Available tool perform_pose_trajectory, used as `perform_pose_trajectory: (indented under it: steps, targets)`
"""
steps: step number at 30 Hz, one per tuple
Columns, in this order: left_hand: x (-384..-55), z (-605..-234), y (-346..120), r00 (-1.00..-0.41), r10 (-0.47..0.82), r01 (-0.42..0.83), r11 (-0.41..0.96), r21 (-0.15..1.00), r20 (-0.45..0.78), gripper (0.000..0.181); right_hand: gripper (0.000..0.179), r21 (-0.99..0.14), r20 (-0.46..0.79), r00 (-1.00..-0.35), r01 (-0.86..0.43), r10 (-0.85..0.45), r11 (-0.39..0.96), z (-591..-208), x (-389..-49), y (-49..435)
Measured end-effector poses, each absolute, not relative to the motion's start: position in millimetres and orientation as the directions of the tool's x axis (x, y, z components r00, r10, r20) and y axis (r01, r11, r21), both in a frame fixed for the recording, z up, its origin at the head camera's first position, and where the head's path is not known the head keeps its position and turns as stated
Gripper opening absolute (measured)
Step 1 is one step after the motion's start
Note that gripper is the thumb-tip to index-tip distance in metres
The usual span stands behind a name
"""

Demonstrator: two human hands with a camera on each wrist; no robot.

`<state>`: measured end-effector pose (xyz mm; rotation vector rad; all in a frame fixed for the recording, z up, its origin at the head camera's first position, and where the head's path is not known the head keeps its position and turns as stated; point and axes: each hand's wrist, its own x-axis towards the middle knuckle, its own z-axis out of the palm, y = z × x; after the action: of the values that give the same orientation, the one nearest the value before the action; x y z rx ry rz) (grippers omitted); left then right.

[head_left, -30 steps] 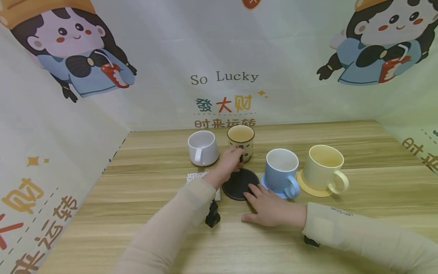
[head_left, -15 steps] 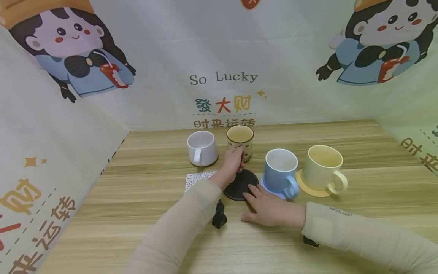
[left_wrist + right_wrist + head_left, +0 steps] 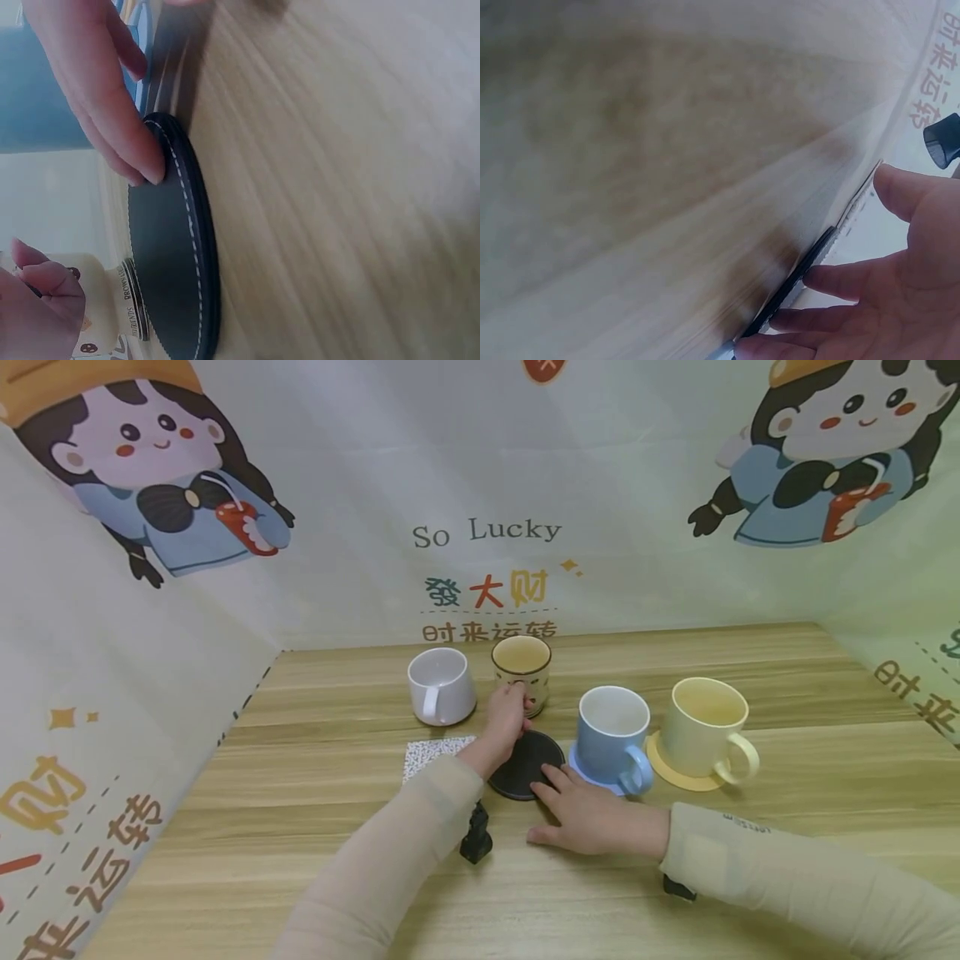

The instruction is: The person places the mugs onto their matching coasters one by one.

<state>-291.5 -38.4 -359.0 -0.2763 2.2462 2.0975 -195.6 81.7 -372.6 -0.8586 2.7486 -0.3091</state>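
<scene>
In the head view, my left hand (image 3: 506, 722) pinches the handle of the cream patterned mug (image 3: 529, 668), which stands upright behind a round black coaster (image 3: 516, 774). The handle is mostly hidden by the fingers. Fingertips of my right hand (image 3: 585, 814) rest on the coaster's right edge, fingers straight and spread. The left wrist view has the stitched coaster (image 3: 169, 247) flat on the table, the mug (image 3: 96, 281) beyond it, and the right hand's fingers on top. Seen from the right wrist, the right hand (image 3: 877, 292) touches the coaster's dark edge (image 3: 791, 283).
A blue mug (image 3: 609, 739) stands on a blue coaster, and a yellow mug (image 3: 697, 743) on a yellow coaster (image 3: 671, 772), both to the right. Left of the patterned mug is a white mug (image 3: 444, 689), with a speckled square coaster (image 3: 431, 756) in front, partly under my left forearm.
My left hand has curled its fingers around the patterned mug's handle, its wrist swinging slightly right. The mug has shifted a touch to the left. My right hand has stayed on the coaster.
</scene>
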Motion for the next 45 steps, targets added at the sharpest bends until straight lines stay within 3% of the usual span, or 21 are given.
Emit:
perform_pose_trajectory:
  steps: [5,10,13,19,29,45]
  targets:
    - [-299.1,-364.7,-42.1,-0.981,-0.121,-0.163,0.087,0.983,-0.152,0.022,0.067,-0.276,-0.167,-0.798,-0.526,-0.579,0.804,-372.8,-195.8,80.7]
    - [-312.0,-377.4,-49.4,-0.987,-0.108,-0.124,0.024,0.992,-0.121,0.021,0.067,-0.274,-0.168,-0.798,-0.526,-0.578,0.805,-372.2,-195.4,80.4]
    - [-301.6,-360.6,-50.6,-0.979,-0.109,-0.178,0.021,0.984,-0.175,0.022,0.067,-0.274,-0.173,-0.799,-0.523,-0.576,0.807,-372.1,-195.4,80.5]
    - [-287.2,-344.4,-60.9,-0.983,-0.064,-0.174,0.049,0.984,-0.171,0.026,0.067,-0.276,-0.178,-0.801,-0.518,-0.572,0.81,-371.9,-195.6,81.4]
    - [-282.3,-341.9,-71.1,-0.982,-0.063,-0.179,-0.022,0.984,-0.18,0.024,0.066,-0.282,-0.169,-0.803,-0.516,-0.571,0.809,-370.0,-195.2,82.0]
    - [-261.7,-335.4,-76.7,-0.989,-0.015,-0.149,0.016,0.989,-0.148,0.023,0.063,-0.28,-0.171,-0.809,-0.507,-0.562,0.815,-371.8,-195.5,81.7]
